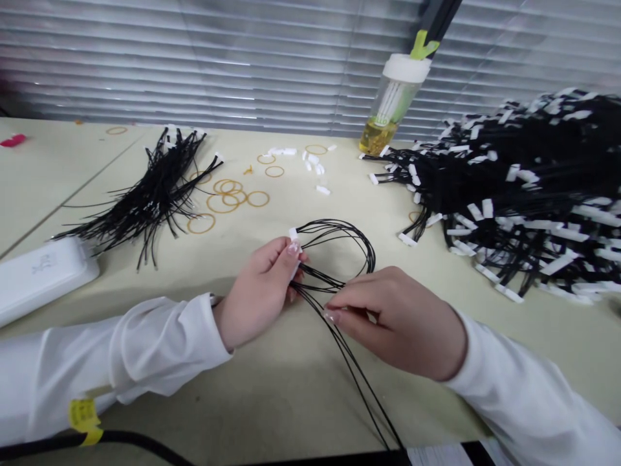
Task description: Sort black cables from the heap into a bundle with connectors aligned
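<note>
Slatted window blinds (242, 58) were hung behind a pale table (242, 401), and the scene was viewed from above the two hands. A loop of thin black wires (334, 232) was held just above the table between the hands, its loose ends trailing down toward the near edge. The wires were pinched by the left hand (257, 291), its fingers curled and its thumb pressed over them, with a small white connector (294, 234) showing at the fingertips. The same bundle was gripped lower down by the right hand (392, 323), thumb and forefinger pressed together on the strands.

A large heap of black wires with white connectors (514, 188) was piled beyond and to the right of the right hand. A smaller black wire bundle (155, 188) was laid out beyond the left hand, and a white plastic case (43, 278) was placed further left. Tan rubber bands (223, 194) and loose white connectors (313, 162) were scattered ahead of the hands, and a transparent bottle (398, 90) was stood further ahead, near the heap.
</note>
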Available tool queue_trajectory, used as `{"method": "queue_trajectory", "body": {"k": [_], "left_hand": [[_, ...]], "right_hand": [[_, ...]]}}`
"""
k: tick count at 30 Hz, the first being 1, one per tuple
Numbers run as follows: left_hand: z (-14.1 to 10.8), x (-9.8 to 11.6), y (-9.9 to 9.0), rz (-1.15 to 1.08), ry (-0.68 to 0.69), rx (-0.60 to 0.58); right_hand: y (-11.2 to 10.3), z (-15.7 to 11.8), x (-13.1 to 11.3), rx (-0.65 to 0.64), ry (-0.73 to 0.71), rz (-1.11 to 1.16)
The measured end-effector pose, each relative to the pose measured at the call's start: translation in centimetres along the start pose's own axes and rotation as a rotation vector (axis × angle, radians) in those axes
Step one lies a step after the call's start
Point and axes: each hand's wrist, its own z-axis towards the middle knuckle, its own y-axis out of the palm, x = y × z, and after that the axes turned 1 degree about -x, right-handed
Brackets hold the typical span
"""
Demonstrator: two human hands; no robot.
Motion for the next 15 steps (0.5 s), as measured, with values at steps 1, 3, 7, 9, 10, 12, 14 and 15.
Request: {"method": "queue_trajectory", "body": {"k": [1, 3, 7, 9, 10, 12, 14, 15], "left_hand": [[0.0, 0.0, 0.0, 0.0, 0.0, 0.0], [0.0, 0.0, 0.0, -0.004, -0.004, -0.004], [0.0, -0.1, 0.0, -0.013, -0.003, -0.007], [0.0, -0.1, -0.1, -0.015, -0.01, -0.014], [0.0, -0.1, -0.1, -0.017, -0.016, -0.02], [0.0, -0.2, -0.1, -0.034, -0.025, -0.02], [0.1, -0.2, 0.0, -0.078, -0.032, -0.001], [0.1, -0.2, 0.0, -0.1, -0.036, 0.011]], "right_hand": [[0.0, 0.0, 0.0, 0.004, 0.002, 0.003], [0.1, 0.2, 0.0, 0.003, 0.012, -0.005], [0.5, 0.5, -0.2, -0.04, 0.053, -0.055], [0.6, 0.5, -0.3, -0.017, 0.123, -0.132], [0.7, 0.4, -0.3, 0.008, 0.168, -0.186], [0.6, 0.2, -0.1, 0.082, 0.256, -0.328], [0.1, -0.3, 0.5, 0.205, 0.329, -0.501], [-0.3, -0.6, 0.9, 0.292, 0.348, -0.579]]}}
